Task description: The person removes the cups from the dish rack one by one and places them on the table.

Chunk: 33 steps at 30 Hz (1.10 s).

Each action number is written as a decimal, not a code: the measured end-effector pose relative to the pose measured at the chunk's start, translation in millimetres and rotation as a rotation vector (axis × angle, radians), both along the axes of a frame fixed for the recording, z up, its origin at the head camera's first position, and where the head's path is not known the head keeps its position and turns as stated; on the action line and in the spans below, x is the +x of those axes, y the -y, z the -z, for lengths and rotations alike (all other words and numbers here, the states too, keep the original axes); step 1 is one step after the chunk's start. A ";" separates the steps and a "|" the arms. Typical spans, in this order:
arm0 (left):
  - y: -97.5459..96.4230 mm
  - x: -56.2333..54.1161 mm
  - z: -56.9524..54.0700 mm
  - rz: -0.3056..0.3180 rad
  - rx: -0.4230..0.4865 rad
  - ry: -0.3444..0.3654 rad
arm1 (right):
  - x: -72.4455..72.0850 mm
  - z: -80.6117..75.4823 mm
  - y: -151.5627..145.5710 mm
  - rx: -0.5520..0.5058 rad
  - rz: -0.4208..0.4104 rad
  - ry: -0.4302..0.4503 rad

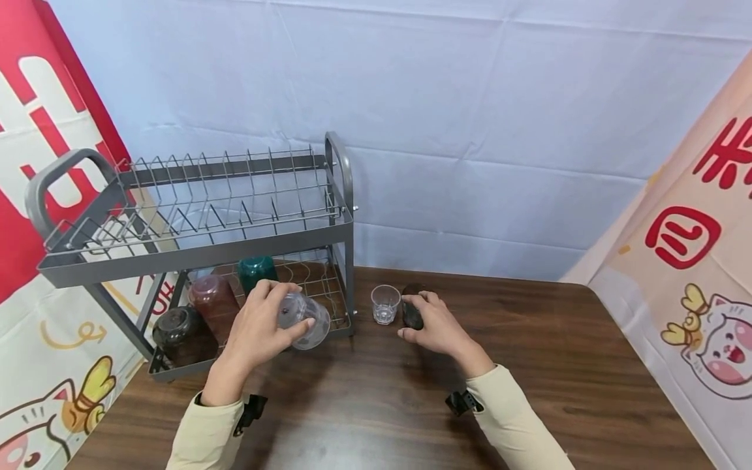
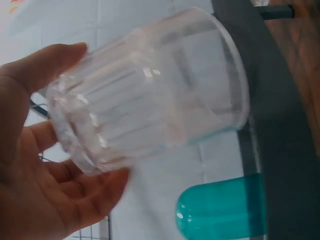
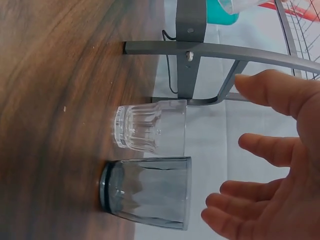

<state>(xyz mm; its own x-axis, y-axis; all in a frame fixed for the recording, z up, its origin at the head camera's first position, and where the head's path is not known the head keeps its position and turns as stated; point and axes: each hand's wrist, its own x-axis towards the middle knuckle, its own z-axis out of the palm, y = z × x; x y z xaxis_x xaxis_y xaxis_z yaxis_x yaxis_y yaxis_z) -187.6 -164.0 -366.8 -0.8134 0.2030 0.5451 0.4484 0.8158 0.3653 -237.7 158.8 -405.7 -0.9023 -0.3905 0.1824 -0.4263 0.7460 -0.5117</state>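
Soft light leaves a sheen on the table [image 1: 343, 427]; the clear cup [image 2: 150, 95] blurs at left wrist.

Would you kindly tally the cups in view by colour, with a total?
Clear cups: 2
Dark cups: 2
Teal cup: 1
Reddish cup: 1
Total: 6

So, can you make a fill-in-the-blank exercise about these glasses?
The left hand holds a ____ tumbler, neither teal nor smoky.
Beside the dish rack, the tabletop holds ____ tumblers.
Of these, the smoky tumbler stands nearer the right hand than the ____ hand.
The teal tumbler stands on the rack's ____ tier.
Missing words: clear; two; left; lower.
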 end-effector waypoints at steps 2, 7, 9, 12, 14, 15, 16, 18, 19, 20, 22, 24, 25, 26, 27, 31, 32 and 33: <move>-0.6 1.0 2.4 0.004 0.017 -0.021 | 0.7 1.9 -0.7 -0.042 -0.017 0.002; -2.9 1.8 7.5 0.050 0.083 -0.057 | 2.2 6.4 -3.1 -0.121 -0.030 0.005; -3.6 1.9 9.5 0.072 0.114 -0.064 | 2.6 8.5 -3.6 -0.144 -0.038 0.006; -4.8 1.7 12.2 0.105 0.167 -0.071 | 3.7 10.4 -3.8 -0.187 -0.045 0.022; -5.9 1.8 13.9 0.122 0.206 -0.067 | 5.5 10.6 -3.5 -0.218 -0.045 0.047; -6.5 1.9 14.9 0.129 0.223 -0.062 | 6.4 11.0 -3.3 -0.239 -0.042 0.064; -7.2 1.8 16.1 0.132 0.237 -0.061 | 7.4 11.2 -2.9 -0.263 -0.036 0.085; -8.8 1.8 18.6 0.139 0.261 -0.061 | 8.9 12.5 -2.3 -0.311 -0.036 0.124; -9.4 1.9 20.0 0.139 0.268 -0.060 | 9.6 12.9 -1.6 -0.336 -0.037 0.144; -10.1 2.0 20.9 0.138 0.275 -0.060 | 9.9 13.7 -1.1 -0.363 -0.037 0.161; -11.3 1.9 22.8 0.139 0.287 -0.069 | 10.6 15.2 0.2 -0.419 -0.039 0.194; -12.5 2.2 24.1 0.139 0.305 -0.065 | 11.5 15.8 1.5 -0.478 -0.035 0.222; -13.1 2.4 24.8 0.137 0.316 -0.060 | 11.8 16.4 2.2 -0.509 -0.031 0.232; -13.7 2.5 25.6 0.137 0.328 -0.054 | 12.4 16.8 2.9 -0.542 -0.028 0.242; -14.4 2.7 26.6 0.138 0.343 -0.044 | 13.1 17.3 3.5 -0.575 -0.026 0.254; -17.8 3.2 31.9 0.144 0.409 0.016 | 16.4 19.0 5.7 -0.694 -0.036 0.313; -18.8 3.2 33.3 0.145 0.423 0.033 | 17.0 19.9 6.1 -0.715 -0.047 0.328; -19.8 3.3 34.5 0.147 0.438 0.049 | 17.5 20.9 6.6 -0.735 -0.060 0.341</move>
